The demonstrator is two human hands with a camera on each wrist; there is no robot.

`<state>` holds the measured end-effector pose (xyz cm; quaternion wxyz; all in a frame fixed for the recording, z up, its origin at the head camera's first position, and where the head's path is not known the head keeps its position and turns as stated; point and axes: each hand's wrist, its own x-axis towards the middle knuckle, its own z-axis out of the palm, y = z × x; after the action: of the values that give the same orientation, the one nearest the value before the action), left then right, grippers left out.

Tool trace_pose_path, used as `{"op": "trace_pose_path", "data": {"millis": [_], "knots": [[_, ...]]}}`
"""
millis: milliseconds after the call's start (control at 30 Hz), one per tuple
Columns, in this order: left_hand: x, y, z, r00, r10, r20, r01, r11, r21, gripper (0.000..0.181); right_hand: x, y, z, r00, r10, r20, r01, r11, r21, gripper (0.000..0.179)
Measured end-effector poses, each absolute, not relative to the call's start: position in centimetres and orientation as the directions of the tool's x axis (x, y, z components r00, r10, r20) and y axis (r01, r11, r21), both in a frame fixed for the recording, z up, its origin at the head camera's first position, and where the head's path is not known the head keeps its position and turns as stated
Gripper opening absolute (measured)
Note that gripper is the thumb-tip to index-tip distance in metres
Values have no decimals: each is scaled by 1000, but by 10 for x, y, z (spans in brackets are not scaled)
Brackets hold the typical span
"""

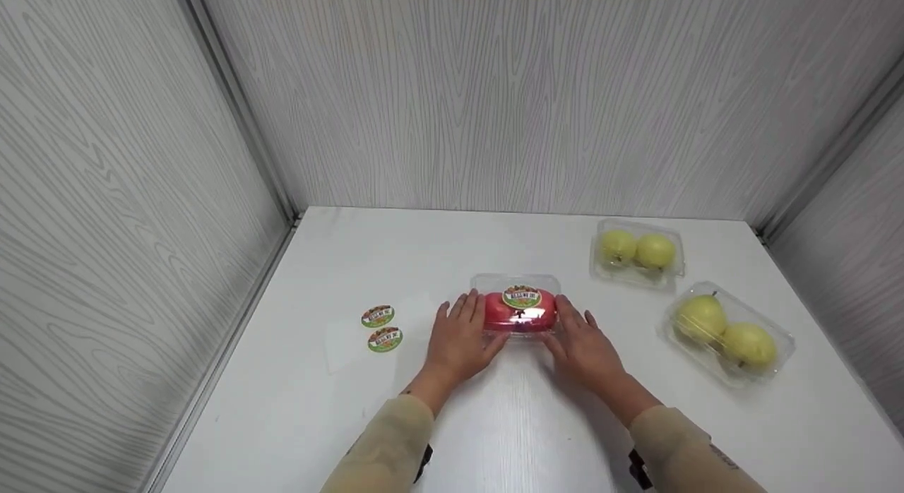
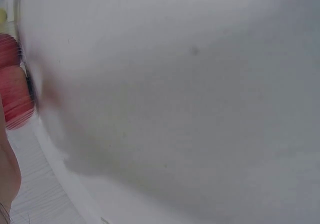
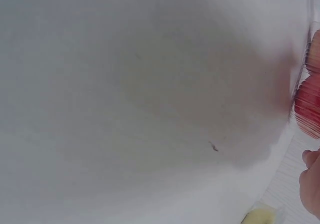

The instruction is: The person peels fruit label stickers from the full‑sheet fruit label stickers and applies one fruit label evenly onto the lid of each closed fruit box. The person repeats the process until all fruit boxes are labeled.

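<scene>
Near the middle of the table, a clear plastic clamshell box [image 1: 515, 280] holds red fruit [image 1: 500, 315] that look like apples. An oval fruit-print sticker [image 1: 522, 297] is on its lid. My left hand [image 1: 458, 343] lies along the box's left side, fingers extended and thumb toward the front edge. Mirroring it, my right hand [image 1: 583, 348] touches the right side with extended fingers. In the left wrist view the red fruit [image 2: 15, 91] shows at the left edge; the right wrist view has the fruit [image 3: 309, 106] at its right edge.
Left of the hands, two oval stickers [image 1: 378, 316] lie on a pale backing sheet [image 1: 346, 348]. Toward the right are two clear boxes of yellow-green pears, one farther back [image 1: 655, 251] and one nearer [image 1: 750, 345]. Wood-grain panels [image 1: 494, 104] enclose the white table [image 1: 268, 422].
</scene>
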<state>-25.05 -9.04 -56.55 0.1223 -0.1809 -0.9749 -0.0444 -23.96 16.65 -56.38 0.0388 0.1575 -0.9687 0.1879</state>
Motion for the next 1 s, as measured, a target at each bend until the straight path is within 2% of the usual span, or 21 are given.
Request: {"op": "trace_pose_path", "data": {"millis": [400, 1000], "knots": [[-273, -96, -561, -927, 341, 156, 349, 937, 28, 89, -263, 159, -562, -955, -287, 68, -293, 896, -333, 86], [-320, -121, -562, -932, 316, 176, 324, 946, 18, 89, -312, 130, -561, -948, -306, 85, -316, 888, -334, 83]]}}
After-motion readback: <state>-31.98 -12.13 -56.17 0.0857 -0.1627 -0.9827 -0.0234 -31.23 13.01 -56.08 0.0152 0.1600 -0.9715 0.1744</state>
